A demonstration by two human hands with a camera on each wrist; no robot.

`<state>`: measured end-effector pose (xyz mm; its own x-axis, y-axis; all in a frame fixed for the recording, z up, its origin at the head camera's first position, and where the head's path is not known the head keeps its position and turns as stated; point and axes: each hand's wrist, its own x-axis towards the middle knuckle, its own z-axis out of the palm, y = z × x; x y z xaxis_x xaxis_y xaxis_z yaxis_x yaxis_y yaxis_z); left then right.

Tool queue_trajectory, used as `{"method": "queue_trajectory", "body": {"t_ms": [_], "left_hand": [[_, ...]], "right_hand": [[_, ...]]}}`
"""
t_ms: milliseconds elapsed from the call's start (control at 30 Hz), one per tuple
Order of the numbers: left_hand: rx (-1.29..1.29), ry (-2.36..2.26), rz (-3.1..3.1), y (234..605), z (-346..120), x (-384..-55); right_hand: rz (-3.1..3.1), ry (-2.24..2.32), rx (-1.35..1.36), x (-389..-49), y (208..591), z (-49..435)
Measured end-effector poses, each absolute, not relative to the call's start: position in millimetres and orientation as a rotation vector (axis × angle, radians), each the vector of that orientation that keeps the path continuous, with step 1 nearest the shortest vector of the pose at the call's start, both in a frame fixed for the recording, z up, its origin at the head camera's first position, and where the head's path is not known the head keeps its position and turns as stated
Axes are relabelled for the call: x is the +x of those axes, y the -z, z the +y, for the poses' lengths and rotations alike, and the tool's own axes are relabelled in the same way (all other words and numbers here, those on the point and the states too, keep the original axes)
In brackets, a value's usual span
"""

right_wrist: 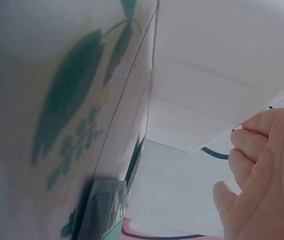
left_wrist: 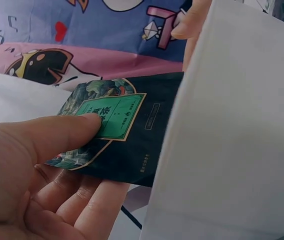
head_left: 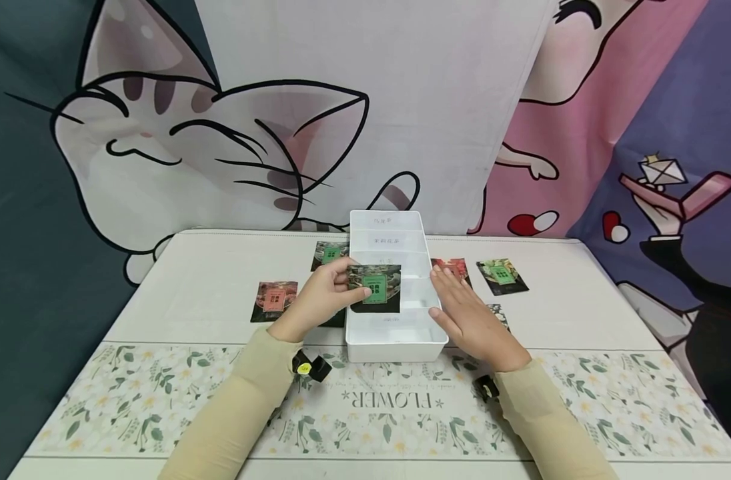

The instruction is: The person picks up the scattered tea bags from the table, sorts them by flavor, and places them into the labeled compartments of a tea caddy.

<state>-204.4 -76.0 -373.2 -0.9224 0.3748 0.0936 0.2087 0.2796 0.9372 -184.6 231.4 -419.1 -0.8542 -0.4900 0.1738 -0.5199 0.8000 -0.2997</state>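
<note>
A dark packet (head_left: 389, 299) with a green label is pinched in a person's left hand (head_left: 322, 295), raised at the left side of a long white box (head_left: 395, 353). The thumb presses the front and the fingers lie behind, a clamp that probably serves to hold the packet flat with its label facing the wearer. The right hand (head_left: 476, 327) grips nothing: its fingers lie straight along the box's right wall, perhaps to steady it, though contact is hard to confirm. The box stands lengthwise before the person, likely so both hands can reach its divided compartments. Around it lie other packets, apparently spread so their faces show: a red-label packet (head_left: 274, 301) to the left, and a red packet (head_left: 451, 268) and a light-green packet (head_left: 502, 275) to the right, on a white tablecloth (head_left: 161, 297) with a flowered band.
</note>
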Motion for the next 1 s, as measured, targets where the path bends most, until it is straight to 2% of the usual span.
{"method": "queue_trajectory", "body": {"t_ms": [567, 1000], "left_hand": [[0.634, -1.641, 2.435, 384, -75, -206], [0.86, -1.439, 2.681, 387, -76, -203]], "right_hand": [[-2.902, -0.521, 0.816, -183, 419, 232], [-2.904, -0.536, 0.815, -184, 419, 232]]}}
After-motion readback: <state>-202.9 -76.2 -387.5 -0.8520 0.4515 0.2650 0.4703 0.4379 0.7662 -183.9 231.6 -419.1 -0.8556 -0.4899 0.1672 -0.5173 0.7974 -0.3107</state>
